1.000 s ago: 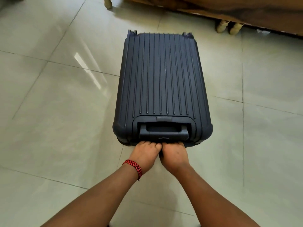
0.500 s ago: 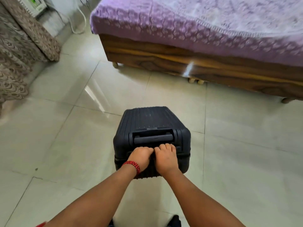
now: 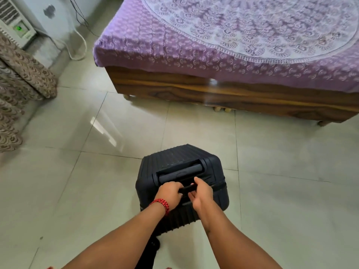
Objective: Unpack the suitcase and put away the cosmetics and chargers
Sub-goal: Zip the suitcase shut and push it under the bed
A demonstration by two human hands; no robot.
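Note:
A dark navy ribbed hard-shell suitcase point(image 3: 174, 162) stands upright on the tiled floor, closed, seen from its top end. My left hand point(image 3: 169, 193), with a red braided band at the wrist, grips the small carry handle point(image 3: 186, 189) on top. My right hand point(image 3: 201, 195) holds the same handle from the right, thumb up and fingers curled under it. The retracted pull handle point(image 3: 179, 172) lies just beyond my hands. No cosmetics or chargers are visible.
A wooden bed point(image 3: 233, 94) with a purple patterned cover point(image 3: 213, 45) stands ahead and to the right. A patterned curtain point(image 3: 21, 90) hangs at the left. A white appliance point(image 3: 15, 28) and cables point(image 3: 79, 41) sit in the far left corner.
The suitcase went from lying flat on the floor to standing upright. Both hands shifted from its near edge onto the top carry handle, and my view rose.

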